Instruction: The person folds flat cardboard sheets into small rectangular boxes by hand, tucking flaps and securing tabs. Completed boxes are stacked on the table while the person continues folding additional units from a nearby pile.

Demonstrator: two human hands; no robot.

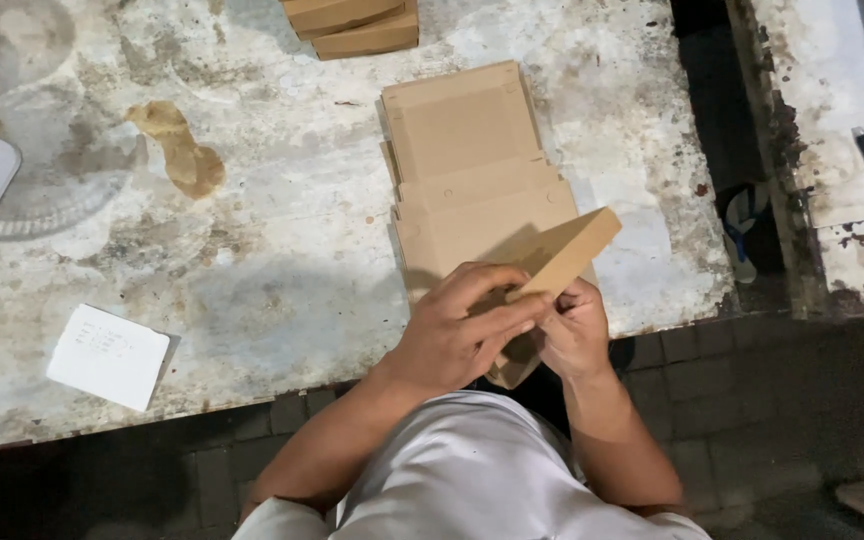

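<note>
While gripped, cardboard box (564,255) diagonal, upper-right.

Matt brown cardboard box (564,255) (stained tabletop (282,260))

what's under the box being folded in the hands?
Under the cardboard box, held by left hand and right hand, lies a stack of flat cardboard blanks; its near end is covered.

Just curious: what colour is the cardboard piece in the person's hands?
Plain light brown, unprinted cardboard piece, clearest in the head view.
</note>
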